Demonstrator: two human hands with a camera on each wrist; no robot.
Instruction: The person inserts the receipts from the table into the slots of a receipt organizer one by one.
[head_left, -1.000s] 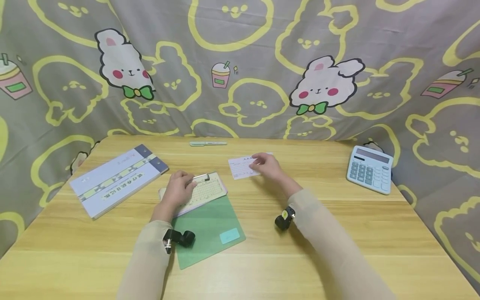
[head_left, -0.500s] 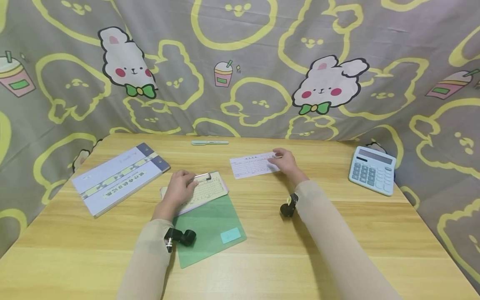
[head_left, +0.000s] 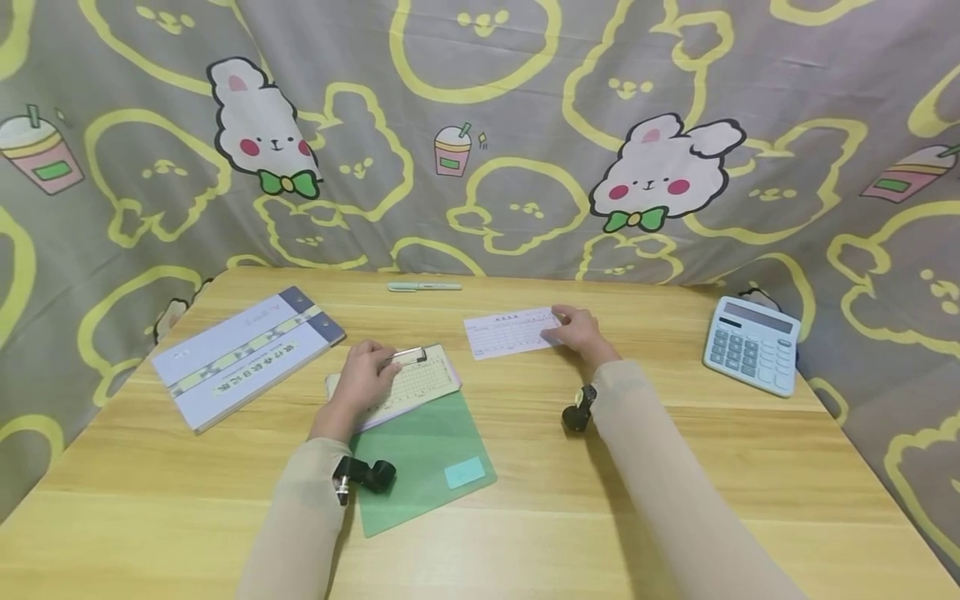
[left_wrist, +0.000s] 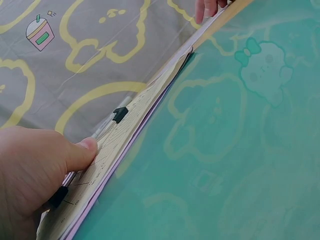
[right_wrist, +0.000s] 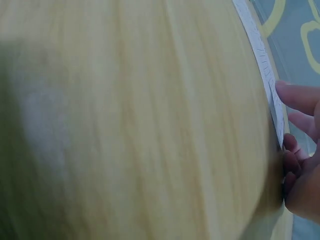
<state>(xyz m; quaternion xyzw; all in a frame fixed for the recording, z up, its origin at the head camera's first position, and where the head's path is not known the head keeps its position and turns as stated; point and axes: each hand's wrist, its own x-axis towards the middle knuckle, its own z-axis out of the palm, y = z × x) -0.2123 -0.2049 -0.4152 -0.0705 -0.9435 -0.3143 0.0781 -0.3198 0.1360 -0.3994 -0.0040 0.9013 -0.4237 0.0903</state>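
Observation:
A green clipboard (head_left: 420, 467) lies at a slant on the table, with a yellowish printed form (head_left: 416, 385) and a purple-edged sheet at its upper end. My left hand (head_left: 363, 379) grips the metal clip (left_wrist: 119, 115) there, the thumb lying over its wire; its fingers are largely hidden. Right of the clipboard is a white printed slip (head_left: 506, 335) with ruled rows. My right hand (head_left: 581, 335) pinches the slip's right end between thumb and fingers. In the right wrist view, the slip (right_wrist: 261, 57) runs as a thin strip up to the fingertips.
A bluish-grey ledger book (head_left: 247, 358) with a patterned band lies at the left. Behind the clipboard is a pale green pen (head_left: 424, 287). A light blue calculator (head_left: 752, 346) sits at the right. A patterned curtain (head_left: 517, 108) hangs behind the table.
My right hand has moved right along the slip from its middle to its right end. The left hand has stayed on the clip. The view has shifted slightly.

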